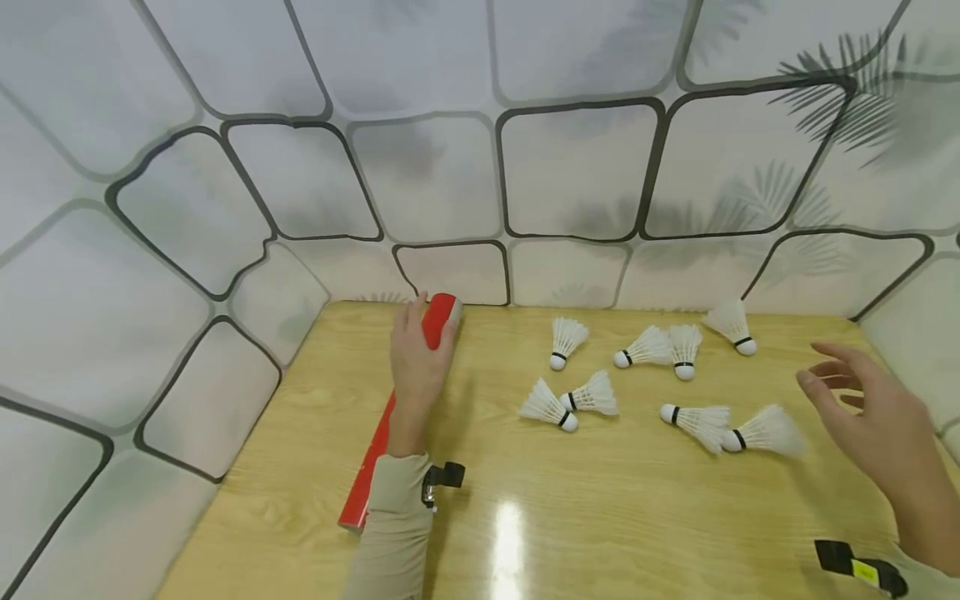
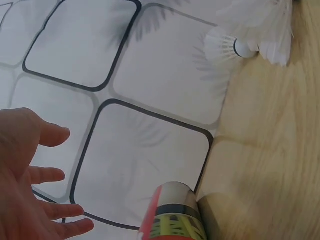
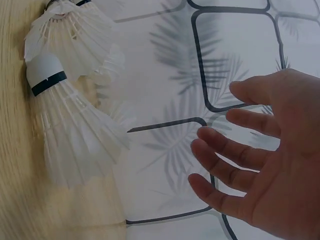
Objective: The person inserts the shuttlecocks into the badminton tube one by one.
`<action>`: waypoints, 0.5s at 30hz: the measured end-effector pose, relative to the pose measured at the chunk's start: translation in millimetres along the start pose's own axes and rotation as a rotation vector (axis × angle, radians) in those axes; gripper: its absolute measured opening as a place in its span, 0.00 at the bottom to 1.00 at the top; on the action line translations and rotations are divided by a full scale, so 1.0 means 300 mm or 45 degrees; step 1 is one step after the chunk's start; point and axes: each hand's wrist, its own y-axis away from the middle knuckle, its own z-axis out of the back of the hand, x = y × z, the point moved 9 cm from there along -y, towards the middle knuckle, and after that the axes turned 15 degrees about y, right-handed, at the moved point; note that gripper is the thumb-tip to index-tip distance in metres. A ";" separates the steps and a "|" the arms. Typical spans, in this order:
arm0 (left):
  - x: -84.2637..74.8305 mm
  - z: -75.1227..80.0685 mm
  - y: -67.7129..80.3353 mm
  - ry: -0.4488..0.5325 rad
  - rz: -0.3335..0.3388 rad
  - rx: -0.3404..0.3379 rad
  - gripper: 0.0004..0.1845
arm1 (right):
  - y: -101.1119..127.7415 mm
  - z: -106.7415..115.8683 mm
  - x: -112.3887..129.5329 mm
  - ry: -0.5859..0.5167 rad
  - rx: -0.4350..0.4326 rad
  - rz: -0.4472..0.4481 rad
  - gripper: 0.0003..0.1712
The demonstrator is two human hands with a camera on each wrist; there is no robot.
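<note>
A long red tube (image 1: 375,462) lies slantwise on the left of the table in the head view. My left hand (image 1: 417,358) is at its far end, fingers extended. In the left wrist view those fingers are spread, with a gap between them and the tube's pale end (image 2: 180,197). My right hand (image 1: 873,417) hovers at the right, fingers loosely bent and holding nothing. Nearest to it is a white feather shuttlecock (image 1: 765,432) with a black band, lying against another shuttlecock (image 1: 697,421). The right wrist view shows a shuttlecock (image 3: 75,125) beside the hand.
Several more shuttlecocks lie in the middle and along the back, including a touching pair (image 1: 555,408) and one near the wall (image 1: 731,327). A patterned cloth wall (image 1: 577,167) rises behind the wooden table (image 1: 600,517) and along its left side.
</note>
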 end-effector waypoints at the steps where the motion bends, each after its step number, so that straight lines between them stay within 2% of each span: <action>1: 0.013 -0.005 0.001 -0.026 0.021 0.002 0.31 | 0.002 -0.014 -0.004 0.016 0.038 0.014 0.31; 4: 0.053 -0.022 -0.003 -0.107 0.078 0.026 0.31 | 0.010 -0.058 -0.019 0.036 0.142 0.060 0.32; 11: 0.164 -0.085 -0.031 -0.259 0.289 0.209 0.37 | 0.024 -0.125 -0.057 0.056 0.274 0.111 0.35; 15: 0.213 -0.107 -0.051 -0.326 0.373 0.267 0.39 | 0.032 -0.163 -0.076 0.042 0.396 0.118 0.37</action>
